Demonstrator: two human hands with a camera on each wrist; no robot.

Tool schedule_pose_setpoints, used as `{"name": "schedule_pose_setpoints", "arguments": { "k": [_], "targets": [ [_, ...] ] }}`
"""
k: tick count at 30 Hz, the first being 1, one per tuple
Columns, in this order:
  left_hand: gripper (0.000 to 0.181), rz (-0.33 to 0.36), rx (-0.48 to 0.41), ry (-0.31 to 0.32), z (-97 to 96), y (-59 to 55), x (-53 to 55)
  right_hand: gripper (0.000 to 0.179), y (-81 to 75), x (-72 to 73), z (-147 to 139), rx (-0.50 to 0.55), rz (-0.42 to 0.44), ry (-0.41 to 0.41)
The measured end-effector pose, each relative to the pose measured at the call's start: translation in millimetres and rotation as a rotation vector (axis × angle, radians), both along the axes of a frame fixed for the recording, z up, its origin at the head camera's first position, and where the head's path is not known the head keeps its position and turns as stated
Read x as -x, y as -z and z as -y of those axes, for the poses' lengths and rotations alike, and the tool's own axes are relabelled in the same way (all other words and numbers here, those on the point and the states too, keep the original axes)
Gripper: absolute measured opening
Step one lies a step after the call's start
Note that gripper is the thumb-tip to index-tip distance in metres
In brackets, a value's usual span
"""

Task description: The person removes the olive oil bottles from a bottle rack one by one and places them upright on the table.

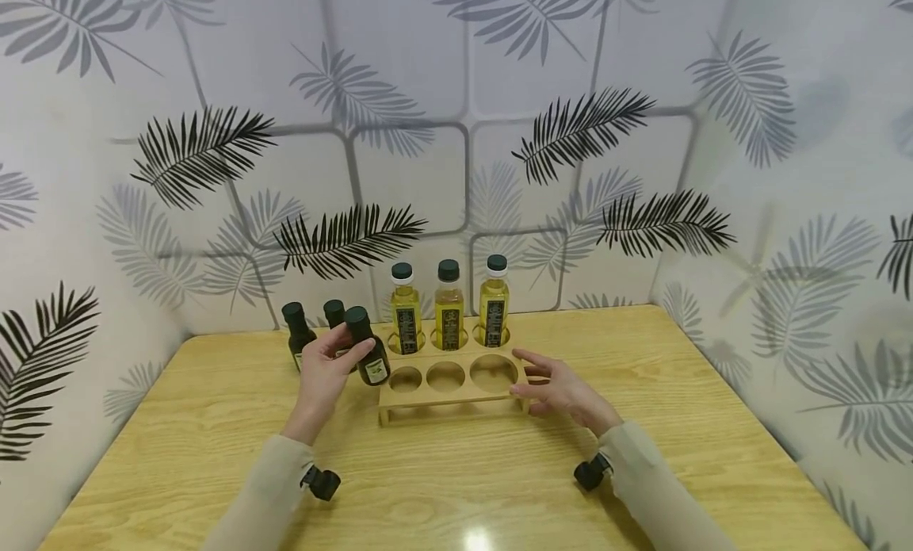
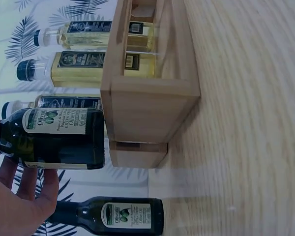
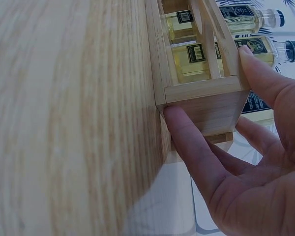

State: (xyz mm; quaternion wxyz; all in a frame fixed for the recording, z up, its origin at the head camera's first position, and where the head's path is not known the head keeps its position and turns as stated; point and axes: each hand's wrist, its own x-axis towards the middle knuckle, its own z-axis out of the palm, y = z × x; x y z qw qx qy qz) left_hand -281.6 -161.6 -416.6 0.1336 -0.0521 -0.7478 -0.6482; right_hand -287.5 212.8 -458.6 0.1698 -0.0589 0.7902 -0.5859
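My left hand (image 1: 322,376) grips a dark green olive oil bottle (image 1: 372,362) by its upper part. The bottle is slightly tilted, close to the left end of a two-tier wooden rack (image 1: 456,396). In the left wrist view, its label (image 2: 59,120) shows olives, and its base is beside the rack's end panel (image 2: 152,110). At the rack's other end is my right hand (image 1: 563,392), its fingers spread. In the right wrist view, one fingertip (image 3: 174,114) touches the end panel's lower edge and the thumb (image 3: 248,54) is at the top edge.
Three yellow oil bottles (image 1: 449,317) with dark caps stand in the rack's back row. The lower front tier has three round holes (image 1: 405,379), all without bottles. Two more dark bottles (image 1: 296,337) stand left of the rack, one partly hidden. A leaf-patterned wall covering (image 1: 406,170) rises behind the table.
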Motion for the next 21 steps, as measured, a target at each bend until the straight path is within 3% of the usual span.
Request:
{"name": "schedule_pose_setpoints", "arguments": {
  "k": [11,17,21],
  "targets": [
    [0.042,0.015,0.039,-0.042,18.0,5.9,1.3,0.077,2.5,0.0,-1,0.001,-0.005,-0.005],
    [0.049,0.086,0.127,-0.009,33.5,13.7,3.6,0.077,3.6,0.5,-2,-0.003,-0.010,-0.003],
    [0.051,0.094,0.182,0.022,43.4,16.9,5.3,0.077,3.6,1.4,-2,-0.007,-0.009,0.004]
  ]
}}
